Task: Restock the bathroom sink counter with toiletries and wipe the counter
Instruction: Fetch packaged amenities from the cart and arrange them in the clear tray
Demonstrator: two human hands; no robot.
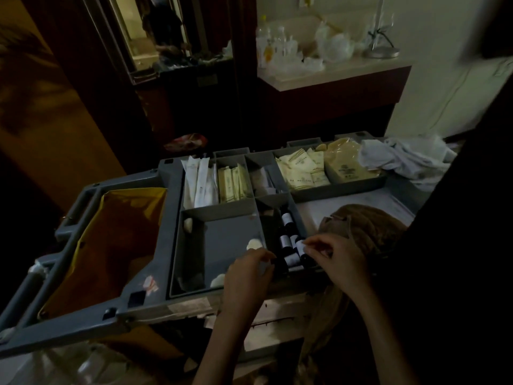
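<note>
My right fingertips are squeezed together on a small dark bottle with a white label. The rest of my right hand curls over behind it. My left hand is just beside it, with its fingers bent down at the edge of the same box. It is too dark to tell if those fingers hold anything.

The little bottle sits on top of more dark bottles with white labels, all in one narrow part of the grey plastic cart tray. In the parts further back are long white paper packets and flat cream packets. A brown fluffy towel lies just to the right of my hand. A big yellow bag hangs on the left end of the cart. White crumpled cloths are piled at the far right.

I think I am only at the start. I am picking things from the cart, and nothing has gone to the sink yet. I cannot see the sink from here. After this I must carry the things there, set them out, and wipe the counter.
</note>
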